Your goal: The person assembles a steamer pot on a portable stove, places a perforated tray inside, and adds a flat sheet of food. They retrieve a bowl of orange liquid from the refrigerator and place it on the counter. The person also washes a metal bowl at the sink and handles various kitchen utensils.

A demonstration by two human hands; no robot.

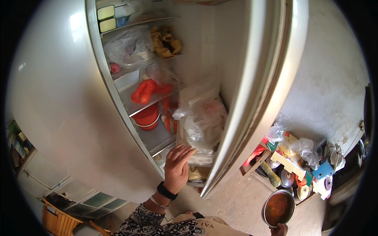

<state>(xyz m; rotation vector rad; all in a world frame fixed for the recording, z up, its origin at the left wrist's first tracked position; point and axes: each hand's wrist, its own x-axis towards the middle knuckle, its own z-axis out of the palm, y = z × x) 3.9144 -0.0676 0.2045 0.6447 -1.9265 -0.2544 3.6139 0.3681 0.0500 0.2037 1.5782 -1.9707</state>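
A refrigerator stands wide before me, its door [260,88] swung out to the right. My left hand [176,166], wearing a black wristband and a pale bracelet, is raised at the opening with loosely bent fingers. No object shows in it; just beyond the fingertips are clear plastic bags [196,129] in the door's rack, and I cannot tell whether they touch. At the lower right, my right hand [280,229] grips the rim of a metal bowl [263,211]. The bowl holds a reddish-brown soup or stew [277,208].
Fridge shelves carry a red bucket [147,118], a red plastic bag [144,91], a brown paper-like bag [166,41] and lidded boxes [106,12]. Right of the door are a squash [270,171], pots [287,178] and cartons [288,162]. A wooden chair [60,219] stands lower left.
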